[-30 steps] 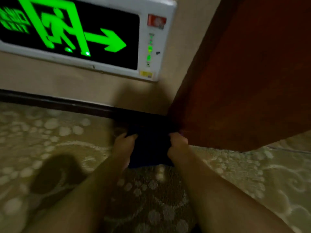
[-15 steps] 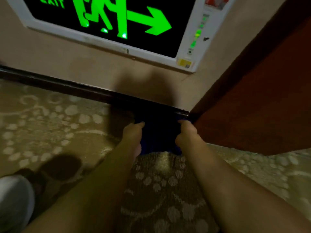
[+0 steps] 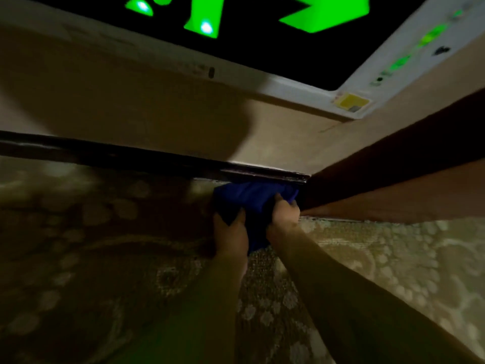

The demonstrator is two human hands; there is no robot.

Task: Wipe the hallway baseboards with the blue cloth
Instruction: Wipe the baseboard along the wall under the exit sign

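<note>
The blue cloth [image 3: 252,198] is bunched against the foot of the dark baseboard [image 3: 131,157], close to the corner where the baseboard meets a reddish-brown door. My left hand [image 3: 231,235] grips the cloth's left side. My right hand [image 3: 284,215] grips its right side, next to the door's lower edge. Both forearms reach forward from the bottom of the view. The part of the baseboard behind the cloth is hidden.
A reddish-brown door [image 3: 393,185] stands on the right, its bottom edge just above the carpet. A lit green exit sign [image 3: 262,27] in a white frame hangs low on the beige wall. Patterned beige carpet [image 3: 105,258] covers the floor.
The view has moved closer to the wall and corner. Both hands stay on the cloth, now pressed at the baseboard's right end beside the door.
</note>
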